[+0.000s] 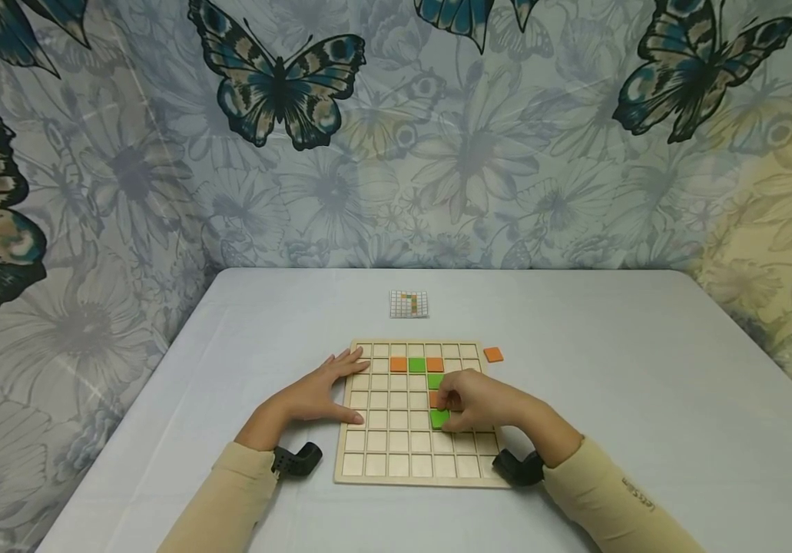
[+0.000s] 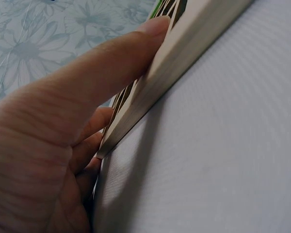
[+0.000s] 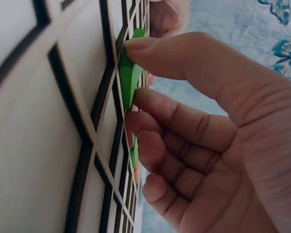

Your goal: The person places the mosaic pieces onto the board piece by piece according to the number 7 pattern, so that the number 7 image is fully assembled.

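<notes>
A wooden grid board (image 1: 378,442) lies on the table, with orange and green square tiles in some cells. My right hand (image 1: 482,399) is over its right half, pinching a green tile (image 1: 439,419) between thumb and index finger. In the right wrist view that green tile (image 3: 129,77) sits slightly tilted at its cell, the other fingers curled beside it. Above it in the same column are an orange tile (image 1: 433,399), partly hidden by fingers, and another green tile (image 1: 434,380). My left hand (image 1: 319,392) rests on the board's left edge, thumb (image 2: 116,63) and fingers spread.
A loose orange tile (image 1: 493,355) lies just beyond the board's upper right corner. Behind the board is a small pattern card (image 1: 409,304) showing a coloured grid. White cloth covers the table (image 1: 610,346), and butterfly-printed fabric (image 1: 472,177) hangs behind it.
</notes>
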A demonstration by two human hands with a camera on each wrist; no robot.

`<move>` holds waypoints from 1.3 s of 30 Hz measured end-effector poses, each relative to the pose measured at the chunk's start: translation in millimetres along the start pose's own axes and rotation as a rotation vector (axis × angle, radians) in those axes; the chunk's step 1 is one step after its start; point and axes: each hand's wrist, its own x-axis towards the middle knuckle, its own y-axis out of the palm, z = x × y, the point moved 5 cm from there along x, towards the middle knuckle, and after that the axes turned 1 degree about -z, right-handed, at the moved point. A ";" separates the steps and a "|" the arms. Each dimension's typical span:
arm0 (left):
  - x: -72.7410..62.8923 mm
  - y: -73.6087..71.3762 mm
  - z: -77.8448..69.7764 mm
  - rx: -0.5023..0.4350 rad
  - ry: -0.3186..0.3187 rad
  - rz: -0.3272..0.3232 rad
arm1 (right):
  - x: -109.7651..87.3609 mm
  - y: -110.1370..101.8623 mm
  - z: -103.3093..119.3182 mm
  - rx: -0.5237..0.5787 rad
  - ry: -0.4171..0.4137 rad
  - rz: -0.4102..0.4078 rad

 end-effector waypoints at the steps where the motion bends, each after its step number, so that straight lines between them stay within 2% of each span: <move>1: 0.0 -0.2 -0.2 -0.002 0.001 -0.001 | 0.0 0.3 0.3 -0.011 -0.002 -0.002; 16: 0.2 -1.1 -0.6 -0.007 0.021 -0.004 | 0.0 -0.6 1.8 -0.053 0.036 -0.022; 24: 0.4 -0.8 -0.6 0.004 0.028 -0.003 | -1.3 -3.0 2.4 -0.052 0.013 -0.040; 31: 0.6 -0.2 -0.7 -0.004 0.019 -0.001 | -3.2 -16.1 -3.2 -0.004 -0.005 -0.092; 39: 1.1 0.6 0.7 0.005 0.015 -0.002 | -5.6 -32.4 -25.0 0.036 0.048 -0.200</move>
